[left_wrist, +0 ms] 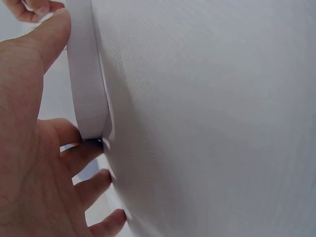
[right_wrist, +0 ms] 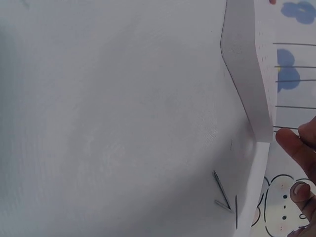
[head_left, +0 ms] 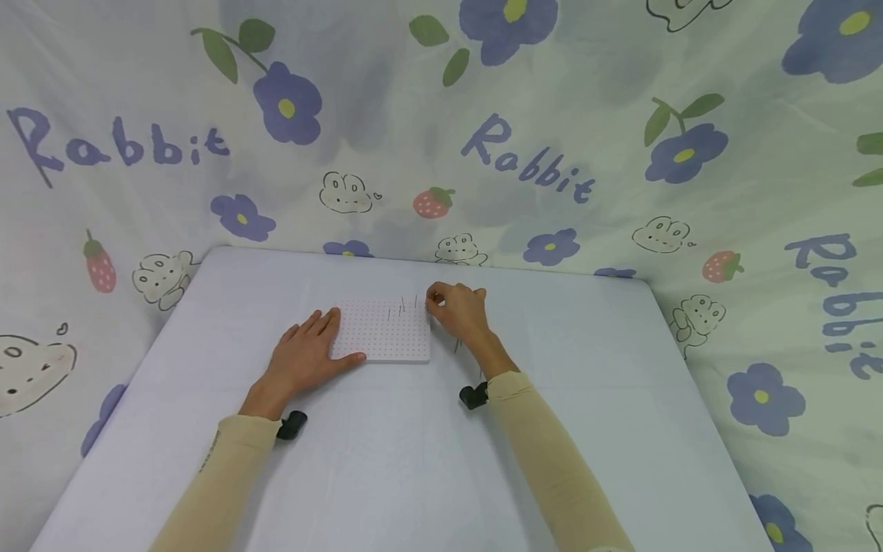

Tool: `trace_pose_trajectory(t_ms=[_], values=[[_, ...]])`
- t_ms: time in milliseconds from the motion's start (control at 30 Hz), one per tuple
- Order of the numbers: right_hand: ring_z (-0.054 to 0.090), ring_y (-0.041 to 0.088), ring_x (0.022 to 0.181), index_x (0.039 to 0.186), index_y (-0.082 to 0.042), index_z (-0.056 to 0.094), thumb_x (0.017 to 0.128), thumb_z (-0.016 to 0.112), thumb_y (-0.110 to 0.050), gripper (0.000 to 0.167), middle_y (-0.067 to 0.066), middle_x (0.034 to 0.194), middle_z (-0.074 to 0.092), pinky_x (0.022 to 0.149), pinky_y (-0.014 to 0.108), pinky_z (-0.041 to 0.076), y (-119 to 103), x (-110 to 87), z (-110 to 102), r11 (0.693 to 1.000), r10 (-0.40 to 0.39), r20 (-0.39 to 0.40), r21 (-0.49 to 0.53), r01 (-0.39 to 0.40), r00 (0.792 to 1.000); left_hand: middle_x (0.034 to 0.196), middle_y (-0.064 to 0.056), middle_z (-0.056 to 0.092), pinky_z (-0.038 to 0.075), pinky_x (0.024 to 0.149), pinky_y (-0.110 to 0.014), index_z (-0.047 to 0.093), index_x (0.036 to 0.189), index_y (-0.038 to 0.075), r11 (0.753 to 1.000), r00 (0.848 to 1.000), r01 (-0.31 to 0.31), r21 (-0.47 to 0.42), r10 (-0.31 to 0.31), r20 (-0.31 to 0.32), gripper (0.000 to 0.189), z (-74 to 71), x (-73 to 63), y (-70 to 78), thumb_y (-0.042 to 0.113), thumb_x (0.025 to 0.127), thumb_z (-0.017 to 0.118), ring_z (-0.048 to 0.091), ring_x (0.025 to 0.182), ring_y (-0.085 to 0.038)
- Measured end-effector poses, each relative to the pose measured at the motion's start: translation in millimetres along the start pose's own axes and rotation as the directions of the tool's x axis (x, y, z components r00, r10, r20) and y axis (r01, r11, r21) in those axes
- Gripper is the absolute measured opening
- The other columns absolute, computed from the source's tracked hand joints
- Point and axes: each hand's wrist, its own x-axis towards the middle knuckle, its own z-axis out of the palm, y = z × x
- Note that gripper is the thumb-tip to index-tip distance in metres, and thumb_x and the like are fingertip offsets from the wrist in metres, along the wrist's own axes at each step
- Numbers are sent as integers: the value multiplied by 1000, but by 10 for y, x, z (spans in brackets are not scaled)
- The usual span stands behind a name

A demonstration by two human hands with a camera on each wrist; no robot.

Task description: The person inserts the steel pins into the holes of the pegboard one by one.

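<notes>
A white pegboard point(head_left: 379, 337) dotted with small holes lies flat on the table. Several thin metal pins point(head_left: 402, 305) stand upright near its back right part. My left hand point(head_left: 306, 354) rests against the board's left side with fingers extended, and its thumb point(left_wrist: 57, 29) touches the front edge. At the back right corner, my right hand point(head_left: 457, 308) pinches a thin pin point(right_wrist: 286, 128) between thumb and forefinger; the pin's lower end is at the board's surface.
Loose pins point(right_wrist: 222, 190) lie on the white-covered table point(head_left: 586, 429) to the right of the board, beneath the right wrist. A curtain point(head_left: 386, 138) printed with flowers and rabbits hangs behind. Black wrist cameras point(head_left: 293, 425) sit on both forearms.
</notes>
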Motion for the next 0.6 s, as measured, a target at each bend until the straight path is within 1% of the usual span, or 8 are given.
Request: trace_pose_trajectory(t_ms=[300, 600], values=[[63, 15, 92, 104, -25, 73, 97, 65, -33, 13, -11, 98, 75, 86, 48, 36, 6, 2, 7, 1000, 0, -1, 27, 0, 1000, 163, -22, 25, 16, 118, -66, 19, 159, -3, 1000, 1000, -1, 2, 1, -4, 109, -5, -5, 14, 74, 89, 54, 18, 151, -44], [63, 14, 90, 103, -26, 73, 97, 66, -33, 11, -11, 98, 75, 85, 47, 37, 1, 2, 8, 1000, -5, -5, 20, 5, 1000, 163, -23, 24, 16, 118, -66, 18, 159, -3, 1000, 1000, -1, 2, 1, -2, 109, -9, -8, 18, 73, 90, 55, 18, 151, -45]])
